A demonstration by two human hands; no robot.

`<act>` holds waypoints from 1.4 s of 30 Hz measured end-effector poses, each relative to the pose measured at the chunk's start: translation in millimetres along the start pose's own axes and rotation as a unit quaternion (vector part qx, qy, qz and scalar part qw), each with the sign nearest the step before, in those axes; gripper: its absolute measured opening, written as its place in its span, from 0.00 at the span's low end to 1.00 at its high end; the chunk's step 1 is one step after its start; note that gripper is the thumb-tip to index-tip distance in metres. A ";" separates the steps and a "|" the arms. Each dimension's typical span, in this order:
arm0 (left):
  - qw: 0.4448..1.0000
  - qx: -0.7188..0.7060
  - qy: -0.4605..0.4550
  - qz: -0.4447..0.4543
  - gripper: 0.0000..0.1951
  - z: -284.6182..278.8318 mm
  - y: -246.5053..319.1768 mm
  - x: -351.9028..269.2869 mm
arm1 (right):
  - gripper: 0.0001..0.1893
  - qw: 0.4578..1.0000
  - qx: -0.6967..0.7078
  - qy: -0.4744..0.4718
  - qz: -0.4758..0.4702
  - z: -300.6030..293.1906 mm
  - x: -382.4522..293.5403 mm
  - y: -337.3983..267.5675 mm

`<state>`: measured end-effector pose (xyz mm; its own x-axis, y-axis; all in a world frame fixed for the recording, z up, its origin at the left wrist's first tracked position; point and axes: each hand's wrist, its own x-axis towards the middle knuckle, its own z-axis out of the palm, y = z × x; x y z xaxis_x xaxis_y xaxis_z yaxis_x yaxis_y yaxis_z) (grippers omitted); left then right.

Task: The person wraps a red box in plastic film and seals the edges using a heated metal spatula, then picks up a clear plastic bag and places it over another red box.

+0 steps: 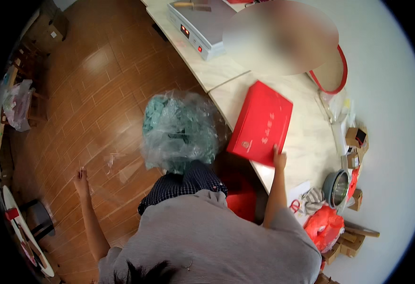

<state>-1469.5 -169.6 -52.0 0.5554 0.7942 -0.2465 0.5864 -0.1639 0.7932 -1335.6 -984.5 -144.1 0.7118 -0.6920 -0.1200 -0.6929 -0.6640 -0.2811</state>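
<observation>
My right hand [280,158] grips the lower right edge of a flat red gift box [262,124], which lies at a slant over the front edge of the pale table [305,142]. The box lid bears light writing and a small emblem. Far out to the left, over the wood-look floor [104,96], my left hand [82,179] has its fingers pinched on what looks like thin clear plastic film. Between the hands, in front of my legs, stands a large clear plastic bag [181,131] with green items inside.
An electric device with a flat top and red displays [207,32] sits on the far table. A red stool [241,198] is under the table edge. Metal bowls [338,188], red scissors [294,206], a striped cloth [314,200] and red plastic bags [324,227] lie at the right.
</observation>
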 end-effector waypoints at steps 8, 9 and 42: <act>0.981 0.154 0.028 0.117 0.19 35.6 37.5 8.3 | 0.46 0.777 0.464 -0.343 0.253 -32.6 -144.7 -36.2; 0.980 0.157 0.037 0.115 0.19 32.8 45.8 13.4 | 0.44 0.720 0.539 -0.374 0.226 -25.2 -145.5 -26.2; 0.992 -0.053 -0.006 0.111 0.12 -235.9 -68.3 379.4 | 0.40 0.619 0.739 -0.154 0.217 107.8 -411.4 -353.1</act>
<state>-1437.9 280.9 -68.3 0.6711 0.7384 -0.0660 0.3841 -0.2702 0.8829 -1371.4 -434.7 -98.2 0.6407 -0.4770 -0.6016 -0.1257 0.7078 -0.6951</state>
